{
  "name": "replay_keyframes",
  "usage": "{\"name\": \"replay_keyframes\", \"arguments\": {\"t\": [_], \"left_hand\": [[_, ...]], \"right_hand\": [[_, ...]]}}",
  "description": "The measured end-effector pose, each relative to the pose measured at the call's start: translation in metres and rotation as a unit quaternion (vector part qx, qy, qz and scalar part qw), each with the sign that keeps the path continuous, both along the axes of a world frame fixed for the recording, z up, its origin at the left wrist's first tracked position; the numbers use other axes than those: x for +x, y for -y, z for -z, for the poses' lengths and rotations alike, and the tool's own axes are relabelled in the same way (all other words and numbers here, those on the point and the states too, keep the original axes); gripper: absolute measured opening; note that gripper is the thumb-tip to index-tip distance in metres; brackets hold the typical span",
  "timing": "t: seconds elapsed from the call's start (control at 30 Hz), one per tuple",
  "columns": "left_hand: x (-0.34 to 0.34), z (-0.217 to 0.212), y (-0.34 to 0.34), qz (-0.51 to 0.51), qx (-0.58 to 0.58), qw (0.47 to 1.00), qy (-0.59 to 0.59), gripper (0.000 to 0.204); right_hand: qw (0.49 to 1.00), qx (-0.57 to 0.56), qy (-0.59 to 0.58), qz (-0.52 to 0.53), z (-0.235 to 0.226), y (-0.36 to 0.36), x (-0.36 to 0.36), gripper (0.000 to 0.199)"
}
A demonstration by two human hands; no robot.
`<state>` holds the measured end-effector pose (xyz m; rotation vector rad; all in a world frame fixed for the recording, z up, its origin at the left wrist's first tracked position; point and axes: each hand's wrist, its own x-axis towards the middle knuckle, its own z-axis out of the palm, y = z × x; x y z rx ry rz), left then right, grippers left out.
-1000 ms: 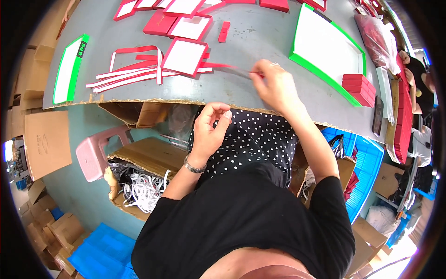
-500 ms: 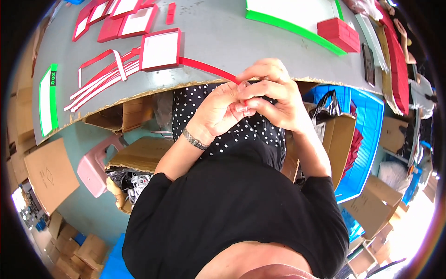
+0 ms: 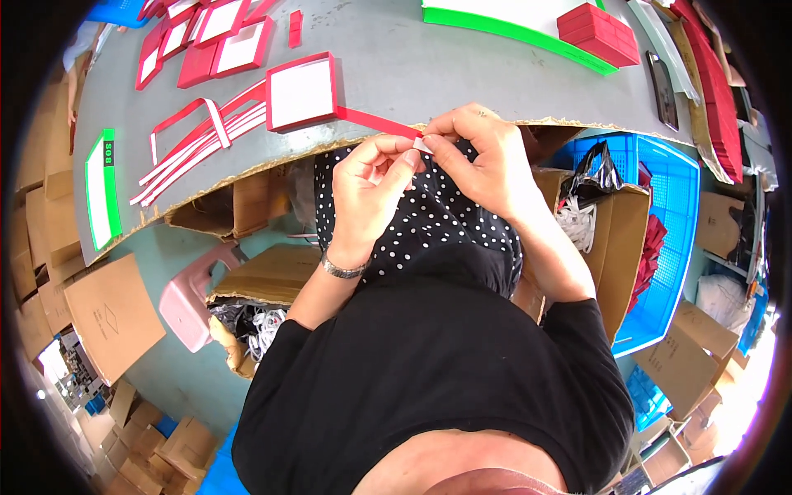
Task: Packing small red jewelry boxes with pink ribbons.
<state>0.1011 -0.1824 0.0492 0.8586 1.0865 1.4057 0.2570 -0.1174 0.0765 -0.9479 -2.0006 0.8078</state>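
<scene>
Both hands meet at the near edge of the grey table [image 3: 462, 66]. My left hand [image 3: 375, 181] and my right hand [image 3: 478, 157] pinch the near end of a long red strip [image 3: 375, 122] with a white backing. The strip runs left and up to a red square frame with a white centre [image 3: 301, 91] that lies flat on the table. A metal watch is on my left wrist. A heap of loose red and white strips [image 3: 198, 136] lies to the left of the frame.
More red frames [image 3: 223, 41] lie at the far left. A green-edged white board [image 3: 495, 16] and a stack of red boxes [image 3: 598, 33] sit at the far right. Under the table stand cardboard boxes [image 3: 239, 206], a pink stool [image 3: 194, 297] and a blue crate [image 3: 668, 214].
My right hand has drawn the strip's end from the table back to the near edge, where my left hand has joined it. The view has tilted down.
</scene>
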Motion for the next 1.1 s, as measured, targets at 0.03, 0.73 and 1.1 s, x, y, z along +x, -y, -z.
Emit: {"name": "replay_keyframes", "arguments": {"t": [0.03,0.73,1.1], "left_hand": [[-0.002,0.002,0.000,0.010,-0.006,1.000,-0.007,0.012],[-0.006,-0.003,0.001,-0.055,0.184,0.892,-0.409,0.006],[-0.015,0.016,-0.003,0.010,0.014,0.985,0.171,0.011]], "right_hand": [[1.000,0.000,0.000,0.003,0.001,0.001,0.000,0.008],[0.952,0.226,0.181,-0.101,-0.016,0.002,0.004,0.016],[0.648,-0.468,-0.599,-0.033,0.041,0.003,0.028,0.008]]}}
